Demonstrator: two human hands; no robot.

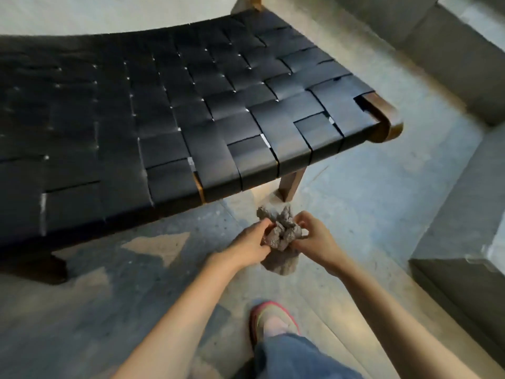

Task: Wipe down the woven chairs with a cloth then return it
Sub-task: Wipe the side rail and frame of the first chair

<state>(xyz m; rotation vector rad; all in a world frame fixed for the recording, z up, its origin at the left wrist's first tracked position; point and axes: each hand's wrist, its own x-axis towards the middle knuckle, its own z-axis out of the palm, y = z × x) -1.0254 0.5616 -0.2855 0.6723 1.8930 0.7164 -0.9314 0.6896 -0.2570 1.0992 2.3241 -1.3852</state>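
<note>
While the left hand [250, 240] and right hand [317, 239] pinch the bunched cloth [284, 231], the woven chair [191, 119] lies far-left, probably nearer the left hand.

A patchy grey floor [369, 203] is seen, marked with tan patches [161, 246]. A shoe [276, 321] with a pink rim is set on it near the bottom edge, and its heel is covered by a blue denim trouser leg [295, 356]. Grey concrete blocks are ranged along the right side: an upper block [451, 50] at the top right and a lower block [470, 214] beneath it. A tan strip [382, 310] is seen along the lower block's foot.
</note>
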